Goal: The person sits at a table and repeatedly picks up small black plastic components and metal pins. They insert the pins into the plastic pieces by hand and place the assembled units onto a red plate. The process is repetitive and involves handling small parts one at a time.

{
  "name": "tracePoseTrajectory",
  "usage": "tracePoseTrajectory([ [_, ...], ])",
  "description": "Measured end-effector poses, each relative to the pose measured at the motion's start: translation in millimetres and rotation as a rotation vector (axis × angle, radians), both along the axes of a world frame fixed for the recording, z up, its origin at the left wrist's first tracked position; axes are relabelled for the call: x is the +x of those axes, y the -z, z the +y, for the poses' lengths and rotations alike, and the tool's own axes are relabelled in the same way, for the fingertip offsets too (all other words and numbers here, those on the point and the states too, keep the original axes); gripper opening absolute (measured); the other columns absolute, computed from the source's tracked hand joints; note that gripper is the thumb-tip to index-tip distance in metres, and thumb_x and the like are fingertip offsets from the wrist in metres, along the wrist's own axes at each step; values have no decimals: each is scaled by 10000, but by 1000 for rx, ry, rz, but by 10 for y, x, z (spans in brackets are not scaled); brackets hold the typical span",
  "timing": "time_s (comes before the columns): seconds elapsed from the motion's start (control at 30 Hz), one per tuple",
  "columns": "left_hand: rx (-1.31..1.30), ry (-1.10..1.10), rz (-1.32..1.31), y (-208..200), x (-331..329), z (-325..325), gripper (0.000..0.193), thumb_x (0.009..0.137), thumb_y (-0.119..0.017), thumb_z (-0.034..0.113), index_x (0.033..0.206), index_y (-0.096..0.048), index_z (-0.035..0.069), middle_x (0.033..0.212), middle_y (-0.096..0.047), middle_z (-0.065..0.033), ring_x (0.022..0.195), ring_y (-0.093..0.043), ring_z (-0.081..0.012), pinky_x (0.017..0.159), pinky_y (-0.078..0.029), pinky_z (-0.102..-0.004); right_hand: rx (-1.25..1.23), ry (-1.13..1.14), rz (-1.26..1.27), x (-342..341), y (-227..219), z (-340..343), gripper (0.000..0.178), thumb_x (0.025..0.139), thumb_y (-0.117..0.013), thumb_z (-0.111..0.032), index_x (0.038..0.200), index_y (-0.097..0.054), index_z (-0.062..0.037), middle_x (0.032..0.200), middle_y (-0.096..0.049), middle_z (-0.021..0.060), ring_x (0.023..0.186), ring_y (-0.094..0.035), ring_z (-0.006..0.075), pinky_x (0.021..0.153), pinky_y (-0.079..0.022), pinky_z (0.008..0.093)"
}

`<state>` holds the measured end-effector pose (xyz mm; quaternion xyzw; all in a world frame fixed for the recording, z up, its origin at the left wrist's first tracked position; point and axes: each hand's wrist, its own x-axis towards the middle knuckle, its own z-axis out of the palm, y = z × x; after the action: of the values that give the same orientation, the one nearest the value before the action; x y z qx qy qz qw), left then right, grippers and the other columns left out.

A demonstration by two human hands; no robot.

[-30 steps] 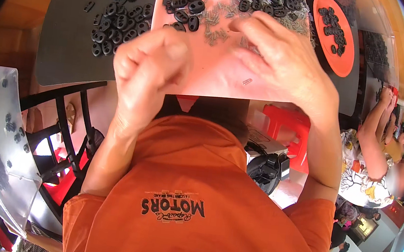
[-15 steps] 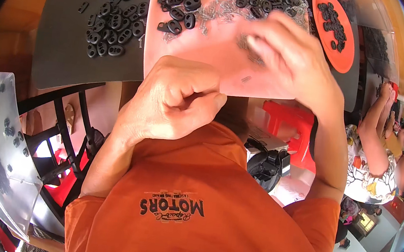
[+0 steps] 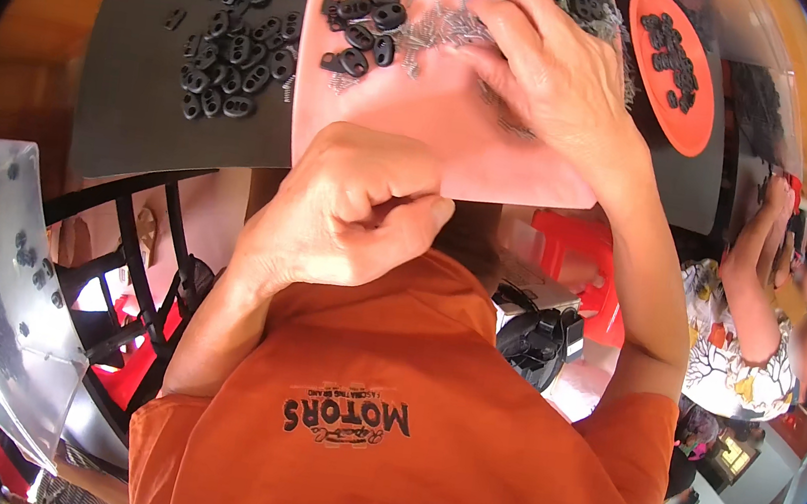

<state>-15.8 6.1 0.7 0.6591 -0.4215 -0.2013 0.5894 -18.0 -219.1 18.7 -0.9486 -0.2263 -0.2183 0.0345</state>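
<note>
My left hand is held in a fist just off the near edge of the pink mat; whatever it may enclose is hidden. Farther right, my right hand reaches over the mat with its fingers apart and curved, fingertips by a loose spread of small metal springs. Left of those springs lie several black plastic cord-lock pieces with two holes, some overlapping. More black cord-lock pieces are heaped at the mat's far edge, partly behind my right hand.
On the dark tabletop at left are piles of black cord-lock pieces. An orange-red plate at right holds small black parts. Clear plastic bins stand at both sides. A red stool is below the table; other people sit at far right.
My right hand has moved forward and slightly left, toward the springs and the far heap. The left fist has hardly moved; the whole view has shifted slightly.
</note>
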Motion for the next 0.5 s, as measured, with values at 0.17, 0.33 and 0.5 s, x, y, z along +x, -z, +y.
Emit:
tracePoseTrajectory([
  [0.17,-18,2,5,10,-2,-22,187,764,-571,15,601,-482,-1,539,-491,-53,455,-431,-149,447,-327,-308,151,-152,195,102,-115,360,186,813,-619,-191,983,-612,-114,1128,-568,90,878,-644,284,615,-551,377],
  [0.33,-58,-29,-21,16,-7,-33,196,744,-589,3,594,-462,0,529,-427,-71,458,-404,-190,450,-309,-325,92,-129,194,239,-79,299,255,754,-649,-83,1004,-616,-122,965,-539,60,800,-613,266,596,-510,374],
  [0.5,-73,-3,-19,10,14,-26,204,732,-595,-6,593,-446,2,528,-396,-74,458,-385,-220,455,-303,-343,150,-154,261,224,-122,417,232,758,-643,-78,985,-617,-120,939,-531,54,788,-603,270,585,-501,377],
])
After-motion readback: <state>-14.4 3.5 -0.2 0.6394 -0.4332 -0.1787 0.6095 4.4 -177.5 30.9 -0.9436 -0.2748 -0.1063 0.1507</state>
